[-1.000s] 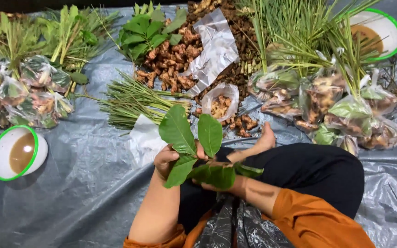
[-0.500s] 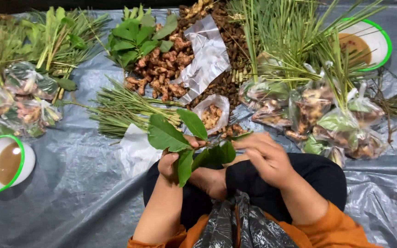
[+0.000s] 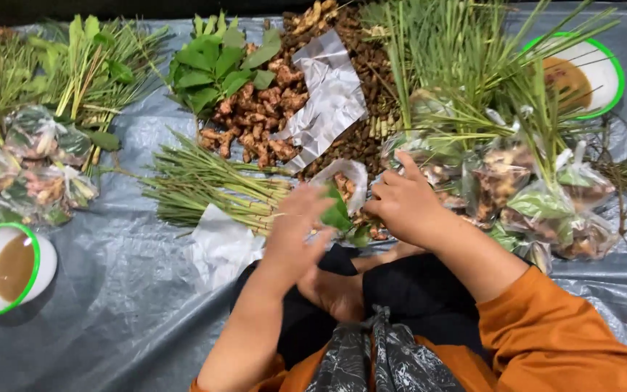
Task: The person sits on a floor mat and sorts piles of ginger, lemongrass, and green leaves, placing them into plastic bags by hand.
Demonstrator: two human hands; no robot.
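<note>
— So what's laid out, biggest things first?

— A grey plastic sheet point(image 3: 110, 319) covers the floor. On it lie long bundles of green stalks point(image 3: 205, 189), a heap of brown roots point(image 3: 255, 131) with a leafy bunch point(image 3: 212, 65) beside it, and filled clear bags on the right point(image 3: 546, 210) and on the left point(image 3: 30, 167). Two white bowls with green rims hold brown liquid, one at the lower left point(image 3: 1, 268) and one at the top right point(image 3: 589, 69).

— And the hands?

— Both meet over the person's lap, just in front of a small open bag of roots point(image 3: 346, 181). Green leaves point(image 3: 339, 216) sit between them. The left hand point(image 3: 295, 232) is blurred, fingers spread, touching the leaves; I can't tell whether its grip has closed. The right hand point(image 3: 404, 207) is curled, fingertips at the leaves, and seems to pinch them.

— How far along would you say?

— Many bags look packed already. This one is open with leaves not yet inside, and loose heaps remain.
</note>
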